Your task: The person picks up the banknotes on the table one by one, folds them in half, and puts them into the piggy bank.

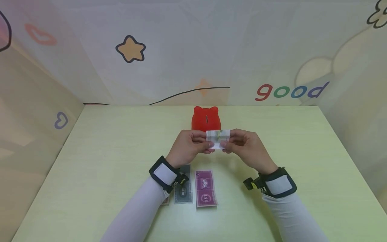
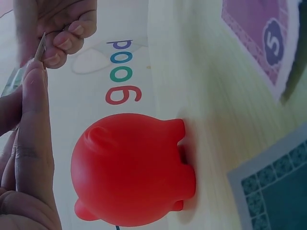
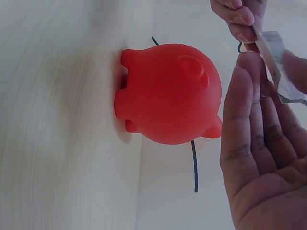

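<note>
Both hands hold a small folded banknote point(image 1: 217, 137), pale with a green-yellow mark, up above the table. My left hand point(image 1: 188, 147) pinches its left end between thumb and fingers. At the right end, my right hand point(image 1: 250, 148) does the same. Just beyond the note stands a red piggy bank point(image 1: 206, 117), its coin slot facing up and its lower part hidden in the head view. From the side, the piggy bank point(image 3: 168, 93) shows on its short legs in the right wrist view, and the folded note point(image 3: 278, 67) appears edge-on between the fingertips.
A purple banknote point(image 1: 205, 188) lies flat nearer me, beside a grey-green one point(image 1: 183, 193) partly under the left wrist's strap. The edge of another note point(image 1: 165, 201) peeks out beside the left sleeve. A printed backdrop point(image 1: 181, 50) borders the table's far edge.
</note>
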